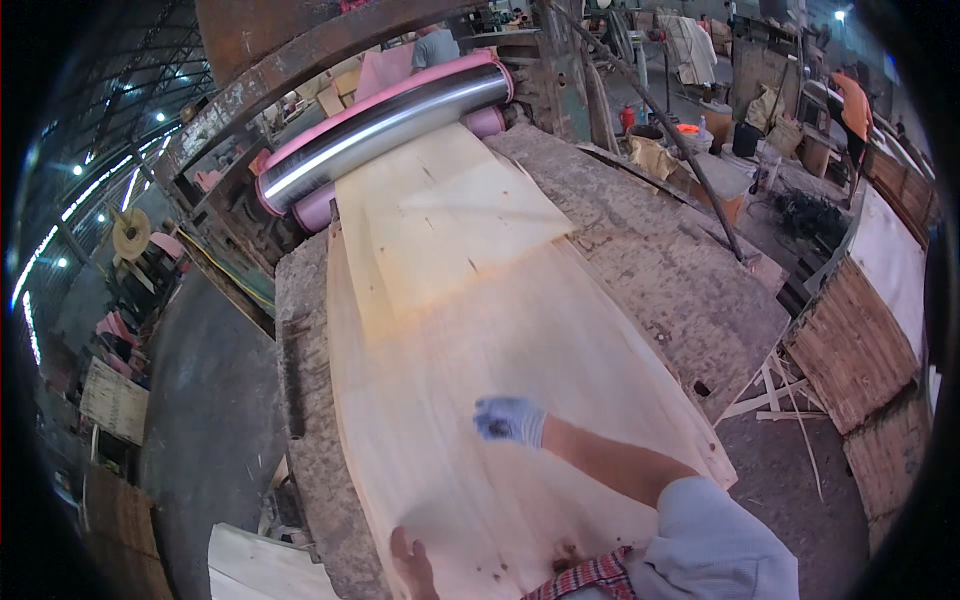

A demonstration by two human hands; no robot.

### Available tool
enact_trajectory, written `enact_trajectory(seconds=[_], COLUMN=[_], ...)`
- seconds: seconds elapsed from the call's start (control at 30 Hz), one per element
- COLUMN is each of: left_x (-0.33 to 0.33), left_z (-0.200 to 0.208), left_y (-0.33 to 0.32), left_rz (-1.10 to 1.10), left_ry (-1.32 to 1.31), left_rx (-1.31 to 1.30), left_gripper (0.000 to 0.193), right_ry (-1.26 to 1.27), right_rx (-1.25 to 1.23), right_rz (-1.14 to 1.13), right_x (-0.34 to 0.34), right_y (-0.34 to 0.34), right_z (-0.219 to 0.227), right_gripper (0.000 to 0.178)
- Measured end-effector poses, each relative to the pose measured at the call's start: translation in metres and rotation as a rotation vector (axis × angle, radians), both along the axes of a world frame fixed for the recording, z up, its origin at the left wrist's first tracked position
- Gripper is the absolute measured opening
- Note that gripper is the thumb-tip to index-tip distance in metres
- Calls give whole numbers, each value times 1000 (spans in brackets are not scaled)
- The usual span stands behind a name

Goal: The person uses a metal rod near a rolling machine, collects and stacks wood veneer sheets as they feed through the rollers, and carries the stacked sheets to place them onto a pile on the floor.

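Observation:
A long pale wood veneer sheet (pixel 540 340) lies on the machine's bed in front of me. Smaller, yellowish veneer sheets (pixel 460 220) overlap its far end and reach up to a shiny metal roller (pixel 390 130). My right hand (pixel 510 420), in a whitish-blue glove, is over the middle of the long sheet, fingers apart and loosely bent, with nothing visible in it. Whether it touches the wood I cannot tell. Bare and partly cut off by the lower edge, my left hand (pixel 412 562) is at the sheet's near left side, its visible fingers apart.
Pink rollers (pixel 316 208) sit below the metal one, under a rusty frame (pixel 270 85). A worn, rough bed (pixel 660 260) flanks the veneer. Stacked wood sheets (pixel 860 345) stand at right, more pale sheets (pixel 265 565) at lower left. A person (pixel 853 105) stands far right.

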State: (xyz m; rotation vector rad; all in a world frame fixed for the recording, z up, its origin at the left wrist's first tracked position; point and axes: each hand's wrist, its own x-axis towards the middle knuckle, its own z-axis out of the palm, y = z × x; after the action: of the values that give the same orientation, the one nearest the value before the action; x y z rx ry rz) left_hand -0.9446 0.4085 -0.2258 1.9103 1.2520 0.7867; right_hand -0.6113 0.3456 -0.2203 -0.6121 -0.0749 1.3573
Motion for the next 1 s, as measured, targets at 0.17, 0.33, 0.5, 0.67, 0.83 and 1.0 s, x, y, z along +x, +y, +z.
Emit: enact_trajectory(seconds=[0.17, 0.33, 0.5, 0.67, 0.83, 1.0], left_x=[-75, -58, -100, -81, -83, -60], left_z=[-50, -3, -35, 40, 101, 117], left_y=[34, 24, 48, 30, -12, -43], left_rz=[19, -148, -116, 21, -200, -124], left_ry=[12, 320, 343, -159, -541, -522], left_rx=[-120, 28, -67, -670, -784, -840], left_gripper=[34, 31, 29, 34, 45, 50], right_ry=[-197, -163, -212, -323, -781, -682], right_rx=[-37, -237, -236, -144, 52, 327], right_rz=[340, 513, 651, 667, 795, 785], right_x=[-82, -149, -184, -198, -214, -226], right_y=[-69, -132, -159, -173, -175, -180], right_z=[-10, -20, 9, 10, 18, 1], right_gripper=[32, 31, 34, 35, 35, 36])
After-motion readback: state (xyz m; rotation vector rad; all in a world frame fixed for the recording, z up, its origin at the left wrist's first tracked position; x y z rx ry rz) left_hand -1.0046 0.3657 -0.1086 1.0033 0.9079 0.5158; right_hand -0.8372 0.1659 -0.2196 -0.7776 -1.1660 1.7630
